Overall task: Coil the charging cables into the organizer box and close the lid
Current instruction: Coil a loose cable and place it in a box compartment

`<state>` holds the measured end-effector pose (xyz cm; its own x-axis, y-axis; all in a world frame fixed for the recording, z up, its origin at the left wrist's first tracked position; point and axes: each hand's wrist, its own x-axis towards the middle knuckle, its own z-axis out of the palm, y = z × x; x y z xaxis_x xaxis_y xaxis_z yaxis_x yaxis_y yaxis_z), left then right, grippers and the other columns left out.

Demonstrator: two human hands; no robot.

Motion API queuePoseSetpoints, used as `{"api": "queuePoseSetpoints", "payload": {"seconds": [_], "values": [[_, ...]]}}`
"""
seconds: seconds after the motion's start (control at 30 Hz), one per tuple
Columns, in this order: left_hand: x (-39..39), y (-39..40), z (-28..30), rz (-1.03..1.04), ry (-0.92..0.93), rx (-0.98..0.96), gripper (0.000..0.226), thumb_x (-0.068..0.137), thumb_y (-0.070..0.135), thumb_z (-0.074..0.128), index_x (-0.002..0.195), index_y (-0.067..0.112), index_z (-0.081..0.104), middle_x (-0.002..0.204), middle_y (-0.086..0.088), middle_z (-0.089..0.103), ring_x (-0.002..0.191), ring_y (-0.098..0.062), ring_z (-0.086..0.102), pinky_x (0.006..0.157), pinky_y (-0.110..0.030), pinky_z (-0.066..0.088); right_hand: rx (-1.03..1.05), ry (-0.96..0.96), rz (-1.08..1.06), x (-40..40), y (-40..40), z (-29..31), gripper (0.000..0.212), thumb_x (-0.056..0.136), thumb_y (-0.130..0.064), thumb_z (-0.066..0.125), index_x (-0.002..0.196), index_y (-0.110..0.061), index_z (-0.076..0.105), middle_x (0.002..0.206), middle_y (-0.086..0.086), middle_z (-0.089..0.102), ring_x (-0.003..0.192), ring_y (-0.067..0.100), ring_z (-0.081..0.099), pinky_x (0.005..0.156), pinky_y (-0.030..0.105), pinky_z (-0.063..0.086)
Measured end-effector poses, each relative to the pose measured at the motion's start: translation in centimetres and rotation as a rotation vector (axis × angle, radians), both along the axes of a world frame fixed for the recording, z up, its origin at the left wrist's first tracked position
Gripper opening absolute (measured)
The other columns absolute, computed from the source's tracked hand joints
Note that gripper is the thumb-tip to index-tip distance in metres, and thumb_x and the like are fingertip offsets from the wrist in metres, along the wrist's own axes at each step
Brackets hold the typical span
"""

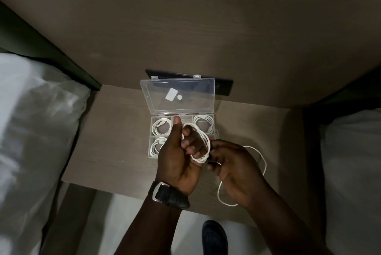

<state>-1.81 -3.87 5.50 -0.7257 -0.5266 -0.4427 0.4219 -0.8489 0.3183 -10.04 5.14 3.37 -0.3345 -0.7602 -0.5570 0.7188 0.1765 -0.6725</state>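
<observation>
Item: white charging cable (203, 145), being wound around the fingers of the left hand (177, 157), which is curling closed on the loops above the counter (115, 147). Right hand (233, 164) is pinching and feeding the strand; a slack tail is trailing to the right. Organizer box (152, 152), lid (177, 96) open, is holding three coiled cables. Risk: the tail snagging, or loops springing loose on release.

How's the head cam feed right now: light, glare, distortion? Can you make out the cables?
Head view: dim room, but the white cable around the left hand reads clearly; soft glare on the open clear lid; wide-angle bowing curves the table edges and the wall; the pillow on the left looks smeared.
</observation>
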Motion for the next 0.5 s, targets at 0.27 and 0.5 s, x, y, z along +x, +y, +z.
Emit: {"api": "queuePoseSetpoints", "payload": {"seconds": [0.27,0.5], "values": [[0.9,0.2,-1.0,-0.018,-0.475,-0.168,0.042,0.088,0.045,0.057,0.063,0.012,0.060,0.046,0.000,0.051,0.042,-0.011,0.052,0.043,-0.020,0.047,0.122,0.467,0.139,-0.1,-0.9,-0.8,0.014,0.095,-0.009,0.060,0.099,-0.002,0.071,0.081,0.012,0.066,0.066,0.017,0.053,0.053,0.025,0.043],[1.7,-0.8,-5.1,0.128,-0.991,-0.724,0.017,0.094,0.034,0.056,0.084,0.021,0.062,0.066,0.009,0.063,0.062,-0.002,0.059,0.067,-0.026,0.044,0.246,0.665,0.147,-1.1,-4.9,-1.6,0.022,0.088,-0.021,0.070,0.067,-0.015,0.068,0.049,-0.004,0.060,0.045,0.008,0.059,0.046,0.027,0.050]]}}
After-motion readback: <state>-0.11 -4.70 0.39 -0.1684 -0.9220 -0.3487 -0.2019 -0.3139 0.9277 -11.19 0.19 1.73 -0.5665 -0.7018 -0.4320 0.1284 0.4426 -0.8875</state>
